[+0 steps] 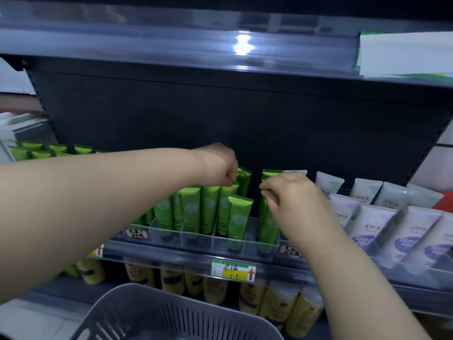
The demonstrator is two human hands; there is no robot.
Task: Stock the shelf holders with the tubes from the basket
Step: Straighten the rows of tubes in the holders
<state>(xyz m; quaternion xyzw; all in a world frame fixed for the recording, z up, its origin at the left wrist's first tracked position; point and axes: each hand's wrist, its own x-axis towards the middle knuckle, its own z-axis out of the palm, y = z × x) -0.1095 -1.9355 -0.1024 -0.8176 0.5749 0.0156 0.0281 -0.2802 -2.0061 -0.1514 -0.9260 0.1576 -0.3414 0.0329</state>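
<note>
Both hands are up at the clear holder (220, 244). The left hand (220, 168) is curled, fingertips pinching the top of a green tube (226, 204) mid-holder. The right hand (291, 200) pinches the end tube (268, 227) in the holder's rightmost slot. The grey basket (147, 312) sits below the holder.

"chamomile" runs in dark letters up the sides of the green tubes (239, 217). the lilac-and-white tubes (372, 229) carry "美加净". the shelf-edge price tag (233, 270) shows a red up arrow and what looks like a handwritten "5.9" on its yellow band. the handwritten holder labels (137, 233) are illegible.
</note>
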